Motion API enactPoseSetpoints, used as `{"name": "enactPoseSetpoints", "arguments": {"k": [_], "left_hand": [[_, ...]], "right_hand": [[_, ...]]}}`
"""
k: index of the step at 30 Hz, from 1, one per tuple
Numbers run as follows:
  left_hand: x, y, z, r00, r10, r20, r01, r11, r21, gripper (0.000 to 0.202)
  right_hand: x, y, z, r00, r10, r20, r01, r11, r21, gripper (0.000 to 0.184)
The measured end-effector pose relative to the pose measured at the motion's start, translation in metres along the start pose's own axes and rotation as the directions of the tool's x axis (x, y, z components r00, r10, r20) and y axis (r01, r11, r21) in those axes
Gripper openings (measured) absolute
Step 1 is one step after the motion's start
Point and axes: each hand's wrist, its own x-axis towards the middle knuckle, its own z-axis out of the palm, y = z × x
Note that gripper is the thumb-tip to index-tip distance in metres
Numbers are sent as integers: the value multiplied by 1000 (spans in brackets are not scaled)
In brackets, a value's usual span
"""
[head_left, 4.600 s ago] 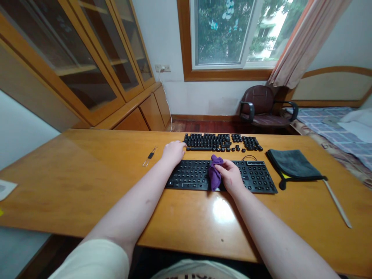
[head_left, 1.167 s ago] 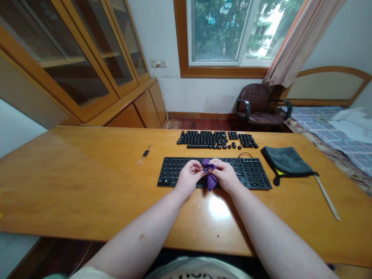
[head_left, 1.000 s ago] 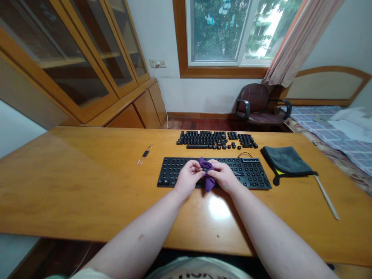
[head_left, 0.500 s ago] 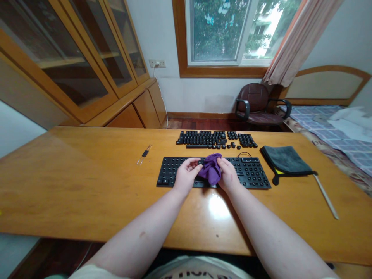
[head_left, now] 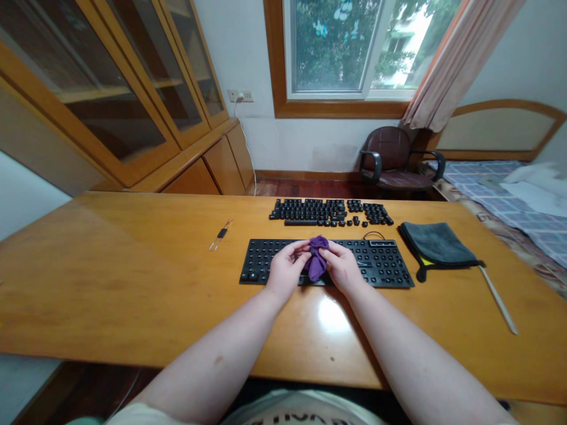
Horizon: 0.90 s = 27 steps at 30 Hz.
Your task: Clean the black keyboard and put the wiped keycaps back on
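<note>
Over a black keyboard (head_left: 387, 268) stripped of most of its keycaps, my two hands meet. Between the fingertips of my left hand (head_left: 286, 268) is a small black keycap (head_left: 312, 252), partly covered by fingers and cloth. My right hand (head_left: 345, 268) pinches a crumpled purple cloth (head_left: 316, 268) and presses it against the keycap. A few caps remain at the keyboard's lower left corner. Behind the keyboard, loose black keycaps (head_left: 308, 209) lie in rows laid out like a keyboard.
On the wooden table (head_left: 133, 283), a wire keycap puller (head_left: 222, 233) lies to the left. A folded grey cloth (head_left: 438, 243) and a thin pale stick (head_left: 498, 300) are on the right. Beyond the table stands a brown armchair (head_left: 387, 156).
My right hand has moved left, bringing the purple cloth onto the keycap at my left fingertips. The cloth is now bunched smaller between both hands.
</note>
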Motion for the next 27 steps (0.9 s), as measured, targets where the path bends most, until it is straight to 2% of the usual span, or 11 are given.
{"name": "enactPoseSetpoints", "arguments": {"k": [2,4,7,9,13,20,24,27], "left_hand": [[0,0,-1,998,67,15,-68,994,83,24],[1,1,-2,997,74,14,-75,993,92,21],[2,0,0,999,-21,-45,17,997,-80,21],[3,-1,2,994,-80,-76,66,984,-168,22],[2,-1,4,988,-145,-61,132,975,-180,23],[-2,-2,-1,988,-142,-54,134,983,-126,14],[-4,-2,-1,986,-150,-75,144,986,-88,16],[-4,-1,1,977,-191,-91,182,979,-96,19]], "right_hand": [[0,0,1,999,32,-1,-32,999,44,32],[0,0,2,998,68,-4,-68,993,92,35],[-1,0,1,997,81,12,-81,993,80,39],[-1,-2,1,998,26,50,-24,999,-23,35],[-2,-8,-2,985,-106,136,136,962,-238,19],[0,-9,-7,977,-103,189,152,951,-268,13],[0,-9,-7,983,-133,129,165,947,-274,6],[-2,-12,-4,985,-151,83,169,941,-294,10]]}}
